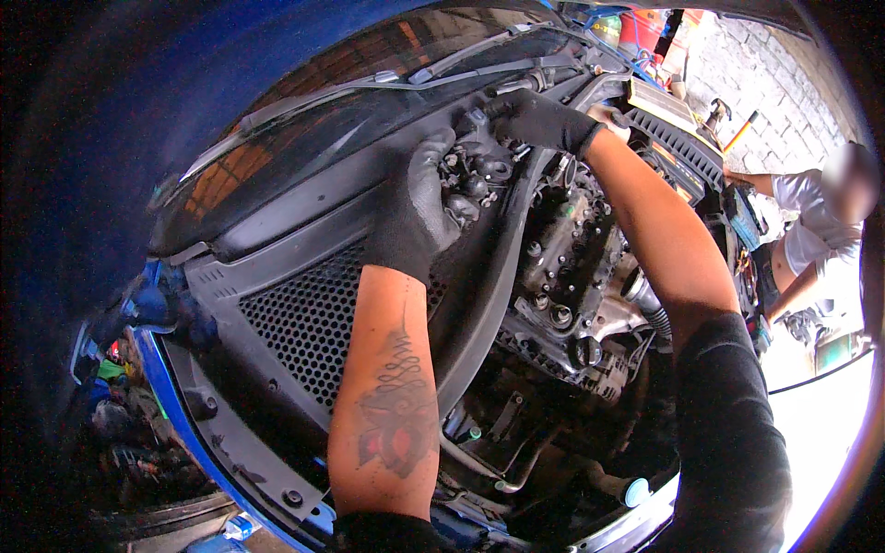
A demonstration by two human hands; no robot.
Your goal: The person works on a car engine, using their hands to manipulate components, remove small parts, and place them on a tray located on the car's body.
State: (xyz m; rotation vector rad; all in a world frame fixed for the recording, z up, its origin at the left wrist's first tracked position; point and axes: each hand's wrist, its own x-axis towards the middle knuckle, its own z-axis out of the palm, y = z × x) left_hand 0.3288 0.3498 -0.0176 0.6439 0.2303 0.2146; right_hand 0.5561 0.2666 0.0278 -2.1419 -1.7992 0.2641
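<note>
My left hand (415, 203), in a black and grey work glove, is curled around a cluster of dark mechanical parts (475, 180) with small metal bits. The cluster is above the black plastic cowl at the base of the windshield; its exact kind is not clear. At the cluster's far end is my right hand (544, 122), in a black glove with its fingers bent inward. Whatever lies between its fingertips is hidden. The engine (572, 267), with a dark ribbed top, sits in the open bay below my right forearm.
The cowl's honeycomb grille (304, 323) lies beside my left forearm. Wiper arms (369, 88) cross the windshield behind my hands. A rubber seal (489, 323) separates cowl and engine bay. At the right, another person (820, 212) reaches toward the car's front near an air filter (664, 106).
</note>
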